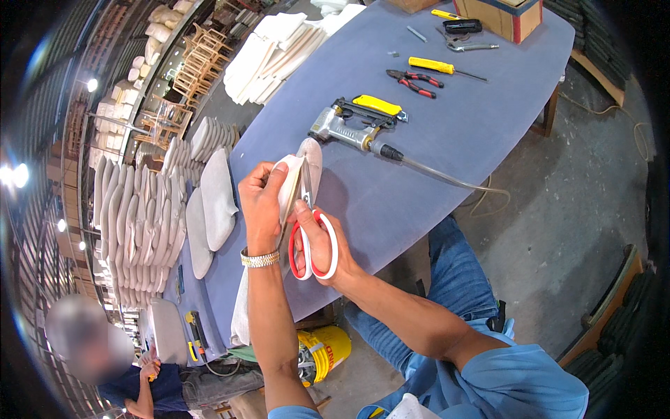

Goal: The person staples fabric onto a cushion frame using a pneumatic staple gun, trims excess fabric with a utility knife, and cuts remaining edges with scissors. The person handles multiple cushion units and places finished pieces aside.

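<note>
My left hand [262, 206], with a metal watch at the wrist, pinches the edge of pale fabric [289, 174] on a thin padded panel [312, 159]. The panel is held up tilted above the blue-grey table [391, 202]. My right hand [340, 253] grips scissors [306, 183] with red-and-white handles, fingers through the loops. Their blades point away from me along the fabric edge; how far they are parted I cannot make out. Just beyond the panel lies a grey pneumatic staple gun [345, 133] with its air hose [447, 176].
Farther right on the table are a yellow utility knife [377, 105], red-handled pliers [417, 84], a yellow screwdriver [433, 65] and a cardboard box [506, 19]. Stacked cushions [132, 230] stand left. A yellow bucket [331, 353] sits below; a co-worker [157, 380] is at lower left.
</note>
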A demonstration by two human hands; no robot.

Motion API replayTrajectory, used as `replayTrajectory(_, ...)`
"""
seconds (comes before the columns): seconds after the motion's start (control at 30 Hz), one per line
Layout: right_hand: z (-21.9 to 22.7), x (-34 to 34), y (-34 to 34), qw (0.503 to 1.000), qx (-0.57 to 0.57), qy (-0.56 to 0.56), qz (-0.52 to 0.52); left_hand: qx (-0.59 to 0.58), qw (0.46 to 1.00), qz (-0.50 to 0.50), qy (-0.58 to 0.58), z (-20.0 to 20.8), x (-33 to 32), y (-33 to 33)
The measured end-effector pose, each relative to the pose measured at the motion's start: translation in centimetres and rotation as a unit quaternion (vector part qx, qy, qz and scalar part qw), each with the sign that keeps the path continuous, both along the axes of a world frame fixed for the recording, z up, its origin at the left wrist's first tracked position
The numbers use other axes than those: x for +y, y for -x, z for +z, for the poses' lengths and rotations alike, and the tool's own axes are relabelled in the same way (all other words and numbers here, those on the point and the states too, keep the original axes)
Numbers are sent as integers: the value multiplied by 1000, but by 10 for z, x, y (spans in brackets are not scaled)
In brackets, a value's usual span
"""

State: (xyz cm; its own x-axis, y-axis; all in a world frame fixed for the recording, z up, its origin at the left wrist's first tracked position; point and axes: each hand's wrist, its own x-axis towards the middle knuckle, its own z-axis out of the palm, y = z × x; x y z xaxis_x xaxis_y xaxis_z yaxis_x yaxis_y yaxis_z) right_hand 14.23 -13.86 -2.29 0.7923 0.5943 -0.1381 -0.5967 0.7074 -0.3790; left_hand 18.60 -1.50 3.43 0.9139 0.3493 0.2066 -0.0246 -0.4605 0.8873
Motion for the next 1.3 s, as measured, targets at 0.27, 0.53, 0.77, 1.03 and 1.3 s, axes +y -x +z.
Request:
replayTrajectory(0.27, -18, -38, -4, 987, -107, 83, 85, -72, 988, -44, -129, 0, -12, -1)
replayTrajectory(0.53, -71, -179, -162, 503, -413, 728, -213, 5, 970, -31, -241, 12, -13, -3)
replayTrajectory(0.77, -34, -191, -195, 426, -587, 660, -194, 44, 959, 7, -281, 8, -9, -10)
replayTrajectory(1.03, 0, -30, -152, 594, -702, 371, -127, -38, 984, -33, -171, -6, 21, 11)
replayTrajectory(1.3, 48, -12, -157, 491, -743, 448, -83, -35, 983, 12, -182, 7, 48, -3)
